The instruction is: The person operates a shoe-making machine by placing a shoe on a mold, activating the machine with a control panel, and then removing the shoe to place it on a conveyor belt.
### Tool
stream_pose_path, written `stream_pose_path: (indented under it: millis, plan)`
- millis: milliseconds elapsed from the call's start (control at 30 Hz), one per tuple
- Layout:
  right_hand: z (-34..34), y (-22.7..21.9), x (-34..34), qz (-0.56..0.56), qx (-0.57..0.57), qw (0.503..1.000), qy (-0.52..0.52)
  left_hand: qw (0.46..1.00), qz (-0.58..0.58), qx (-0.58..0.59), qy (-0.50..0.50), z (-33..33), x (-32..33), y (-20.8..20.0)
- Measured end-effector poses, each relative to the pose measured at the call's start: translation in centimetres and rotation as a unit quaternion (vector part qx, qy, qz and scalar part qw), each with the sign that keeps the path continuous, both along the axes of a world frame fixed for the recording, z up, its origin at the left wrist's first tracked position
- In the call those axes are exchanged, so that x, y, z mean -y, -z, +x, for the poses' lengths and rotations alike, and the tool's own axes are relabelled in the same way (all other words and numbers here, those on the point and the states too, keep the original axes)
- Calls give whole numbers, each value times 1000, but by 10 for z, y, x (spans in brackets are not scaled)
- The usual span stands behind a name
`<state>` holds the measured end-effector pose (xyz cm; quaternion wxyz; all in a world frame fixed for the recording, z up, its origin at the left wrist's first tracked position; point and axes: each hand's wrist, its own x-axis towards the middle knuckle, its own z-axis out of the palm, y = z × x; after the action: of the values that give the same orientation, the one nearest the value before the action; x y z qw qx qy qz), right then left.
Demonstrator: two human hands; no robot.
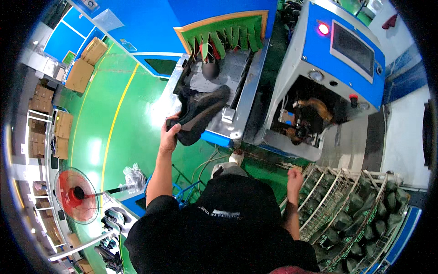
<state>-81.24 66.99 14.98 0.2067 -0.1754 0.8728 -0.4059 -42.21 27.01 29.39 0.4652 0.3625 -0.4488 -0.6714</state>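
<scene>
My left hand (pixel 170 135) is closed around one end of a black shoe (pixel 200 112) with a thick sole. The shoe is tilted, its other end reaching over the near end of a grey metal conveyor bed (pixel 228 86). A blurred, dark round thing (pixel 210 71) lies further in on that bed, just before hanging green flaps (pixel 223 41). Off to the right, my right hand (pixel 294 174) is raised beside a wire rack (pixel 333 187). Its fingers are curled, and nothing shows in them.
A blue and grey machine (pixel 310 50) with a screen and a lit red lamp stands at the right. Several dark shoe-shaped forms (pixel 356 203) fill the rack. To the left are a red fan (pixel 76 194), cartons (pixel 80 75) and several shoes (pixel 109 255).
</scene>
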Motion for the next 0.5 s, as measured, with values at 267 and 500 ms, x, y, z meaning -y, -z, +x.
stream_pose_path:
  millis: [267,500]
  plan:
    - [-69,-216,212,-213,-389,896,-27,778,-167,601,-73,15,77,124]
    - [-99,-249,356,-87,-700,706,-67,732,-370,571,-3,-70,140,102]
